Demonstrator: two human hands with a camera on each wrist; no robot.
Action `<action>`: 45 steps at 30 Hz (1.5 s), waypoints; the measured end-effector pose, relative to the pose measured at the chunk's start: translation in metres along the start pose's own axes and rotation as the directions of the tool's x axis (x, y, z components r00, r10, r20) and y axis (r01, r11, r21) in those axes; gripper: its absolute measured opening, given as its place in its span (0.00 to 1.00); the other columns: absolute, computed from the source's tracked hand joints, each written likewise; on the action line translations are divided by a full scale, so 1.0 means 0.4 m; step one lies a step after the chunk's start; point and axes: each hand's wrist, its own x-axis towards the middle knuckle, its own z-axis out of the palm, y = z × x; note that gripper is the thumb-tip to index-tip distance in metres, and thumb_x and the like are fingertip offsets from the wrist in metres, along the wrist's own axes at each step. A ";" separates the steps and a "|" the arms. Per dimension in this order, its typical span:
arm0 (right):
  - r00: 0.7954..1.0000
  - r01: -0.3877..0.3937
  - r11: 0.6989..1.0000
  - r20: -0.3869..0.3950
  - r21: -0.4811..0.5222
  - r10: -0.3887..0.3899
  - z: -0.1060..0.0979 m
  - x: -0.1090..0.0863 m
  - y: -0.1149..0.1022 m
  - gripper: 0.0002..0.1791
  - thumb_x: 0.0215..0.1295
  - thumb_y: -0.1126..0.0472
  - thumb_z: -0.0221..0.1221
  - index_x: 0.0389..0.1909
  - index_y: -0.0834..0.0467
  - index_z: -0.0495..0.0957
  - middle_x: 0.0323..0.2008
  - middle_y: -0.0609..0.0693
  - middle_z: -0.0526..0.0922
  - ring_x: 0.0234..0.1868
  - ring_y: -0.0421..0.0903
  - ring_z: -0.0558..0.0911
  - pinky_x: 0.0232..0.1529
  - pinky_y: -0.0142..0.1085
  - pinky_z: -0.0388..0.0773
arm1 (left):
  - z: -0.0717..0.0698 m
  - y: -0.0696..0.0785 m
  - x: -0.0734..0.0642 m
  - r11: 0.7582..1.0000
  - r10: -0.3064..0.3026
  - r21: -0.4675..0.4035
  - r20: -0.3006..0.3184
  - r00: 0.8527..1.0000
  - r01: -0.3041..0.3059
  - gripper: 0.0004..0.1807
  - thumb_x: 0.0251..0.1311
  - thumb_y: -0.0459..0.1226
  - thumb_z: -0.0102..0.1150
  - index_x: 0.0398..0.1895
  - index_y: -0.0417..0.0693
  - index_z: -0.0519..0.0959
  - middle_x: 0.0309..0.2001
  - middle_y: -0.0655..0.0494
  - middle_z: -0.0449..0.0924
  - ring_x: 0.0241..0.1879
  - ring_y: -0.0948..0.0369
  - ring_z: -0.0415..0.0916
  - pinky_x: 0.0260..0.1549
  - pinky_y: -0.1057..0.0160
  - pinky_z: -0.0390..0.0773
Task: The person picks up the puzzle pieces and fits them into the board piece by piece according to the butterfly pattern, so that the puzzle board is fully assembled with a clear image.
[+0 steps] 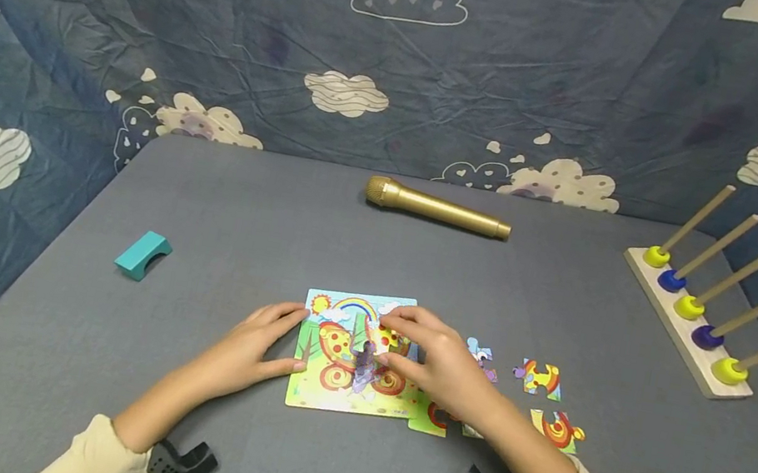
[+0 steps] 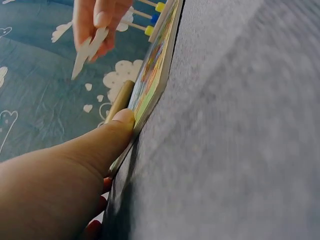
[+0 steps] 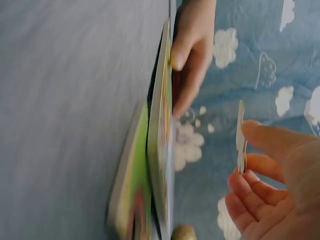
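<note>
A butterfly jigsaw puzzle (image 1: 323, 400) with a sun and rainbow lies on the table. My left hand (image 1: 255, 337) rests at its left side, thumb and forefinger touching the edge. In the left wrist view the left thumb (image 2: 122, 120) presses on the border. Over the puzzle's right half, my right hand (image 1: 441, 357) pinches a jigsaw piece (image 3: 241, 135) between thumb and fingers. That piece is held edge-on above the board in both wrist views. Part of the picture's right side is hidden by the right hand.
Loose pieces (image 1: 540, 379) lie right of the puzzle, one green-edged piece (image 1: 426, 418) against its lower right side. A gold microphone (image 1: 441, 208) lies behind. A teal block (image 1: 144, 256) sits left; a wooden peg stand (image 1: 691, 325) with yellow and blue rings stands right.
</note>
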 end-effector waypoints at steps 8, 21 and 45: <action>0.998 0.006 1.000 0.062 0.001 -0.006 0.079 0.040 -0.009 0.18 0.53 0.61 0.64 0.45 0.61 0.78 0.46 0.49 0.75 0.46 0.42 0.75 0.45 0.34 0.72 | 0.001 0.007 0.009 1.000 0.006 -0.010 -0.011 1.000 -0.006 0.38 0.51 0.52 0.61 0.63 0.44 0.63 0.62 0.51 0.60 0.61 0.53 0.56 0.53 0.48 0.62; 0.988 -0.049 0.992 0.142 -0.118 0.066 0.135 0.060 0.000 0.19 0.52 0.58 0.64 0.46 0.59 0.78 0.46 0.49 0.77 0.50 0.44 0.74 0.51 0.37 0.68 | -0.009 -0.008 0.009 0.993 0.108 -0.043 0.015 0.994 -0.107 0.32 0.50 0.51 0.62 0.60 0.56 0.69 0.62 0.54 0.62 0.59 0.54 0.59 0.53 0.49 0.61; 0.984 -0.097 0.979 0.127 -0.180 0.121 0.149 0.064 -0.006 0.19 0.53 0.54 0.64 0.46 0.57 0.79 0.47 0.47 0.75 0.48 0.45 0.72 0.48 0.42 0.67 | -0.008 -0.013 0.006 0.992 0.118 -0.039 0.030 0.993 -0.117 0.27 0.52 0.49 0.61 0.57 0.57 0.73 0.63 0.54 0.61 0.59 0.56 0.58 0.53 0.50 0.61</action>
